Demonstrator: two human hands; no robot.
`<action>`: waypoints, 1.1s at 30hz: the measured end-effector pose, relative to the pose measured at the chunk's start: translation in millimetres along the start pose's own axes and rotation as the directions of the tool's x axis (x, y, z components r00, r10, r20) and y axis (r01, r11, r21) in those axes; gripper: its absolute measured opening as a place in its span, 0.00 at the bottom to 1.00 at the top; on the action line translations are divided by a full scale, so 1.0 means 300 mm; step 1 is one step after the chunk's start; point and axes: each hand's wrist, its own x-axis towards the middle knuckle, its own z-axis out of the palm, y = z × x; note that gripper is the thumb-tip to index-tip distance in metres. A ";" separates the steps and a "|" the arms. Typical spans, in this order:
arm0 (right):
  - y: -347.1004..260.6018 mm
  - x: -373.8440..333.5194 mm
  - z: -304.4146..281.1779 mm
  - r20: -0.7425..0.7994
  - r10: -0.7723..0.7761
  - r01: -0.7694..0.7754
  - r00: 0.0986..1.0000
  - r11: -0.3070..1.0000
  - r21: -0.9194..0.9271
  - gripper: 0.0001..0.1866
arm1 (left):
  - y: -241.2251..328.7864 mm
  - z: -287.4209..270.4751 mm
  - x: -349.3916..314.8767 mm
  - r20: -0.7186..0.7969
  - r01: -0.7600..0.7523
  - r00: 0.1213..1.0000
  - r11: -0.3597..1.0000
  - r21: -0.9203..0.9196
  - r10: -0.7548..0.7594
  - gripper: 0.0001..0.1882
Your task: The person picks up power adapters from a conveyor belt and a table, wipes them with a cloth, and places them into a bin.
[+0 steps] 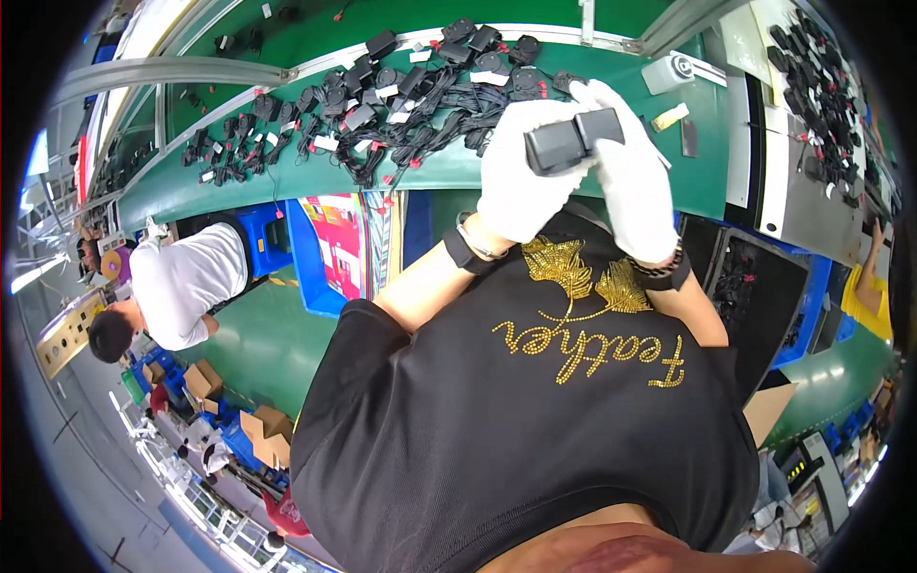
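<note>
Both my hands wear white gloves and are raised together over the near edge of the green bench. My left hand [516,186] is closed around a boxy black power adapter [554,148]. Right up against it is a second black power adapter [599,126], with the fingers of my right hand [638,196] closed on it. The faces turned away from view and most of my left fingertips are hidden. Just beyond and to the left, a heap of black power adapters with bundled cables [444,95] spreads over the bench, with white tags and red bits among them.
On the green bench [439,177], a white bottle [667,74] and a yellowish piece [671,116] lie to the right. A metal rail [544,40] runs along the back. Blue crates [313,258] stand below at left. Another person in a white top [196,277] sits further left.
</note>
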 end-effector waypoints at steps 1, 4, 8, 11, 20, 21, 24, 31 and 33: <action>0.044 -0.002 0.041 -0.149 -0.026 0.050 0.989 0.986 0.158 0.25 | -0.005 0.021 -0.005 -0.003 -0.035 0.999 0.999 0.006 0.036 0.29; 0.057 0.009 0.055 -0.239 -0.113 0.122 0.964 0.992 0.022 0.17 | 0.010 0.034 -0.009 -0.049 -0.059 0.997 0.996 0.068 0.063 0.28; 0.077 0.006 0.030 -0.205 0.035 0.092 0.978 0.812 0.577 0.17 | 0.021 0.043 -0.033 -0.072 -0.036 0.997 0.999 0.031 0.038 0.30; 0.048 -0.005 0.018 -0.214 -0.072 0.127 0.974 0.957 0.259 0.16 | 0.016 0.035 -0.024 -0.040 0.009 0.999 0.997 0.078 -0.005 0.30; 0.036 0.033 0.022 -0.091 -0.359 0.324 0.929 0.907 -0.269 0.17 | 0.015 0.039 -0.007 -0.059 0.030 0.998 0.999 0.011 -0.029 0.27; 0.032 0.029 0.028 -0.091 -0.357 0.322 0.930 0.908 -0.269 0.17 | 0.015 0.042 -0.006 -0.063 0.033 0.998 0.995 0.089 -0.028 0.29; 0.027 0.025 0.041 -0.171 0.016 0.091 0.985 0.798 0.596 0.16 | 0.006 0.049 -0.002 -0.074 0.052 0.996 0.999 0.003 -0.052 0.27; 0.039 0.032 0.010 -0.079 -0.114 0.125 0.990 0.980 0.152 0.23 | 0.001 0.029 -0.004 -0.087 -0.032 0.996 0.999 0.021 0.034 0.26; 0.018 0.029 0.014 -0.108 0.019 0.026 0.994 0.916 0.400 0.23 | -0.006 0.025 -0.017 -0.021 -0.032 0.999 0.995 0.093 0.035 0.28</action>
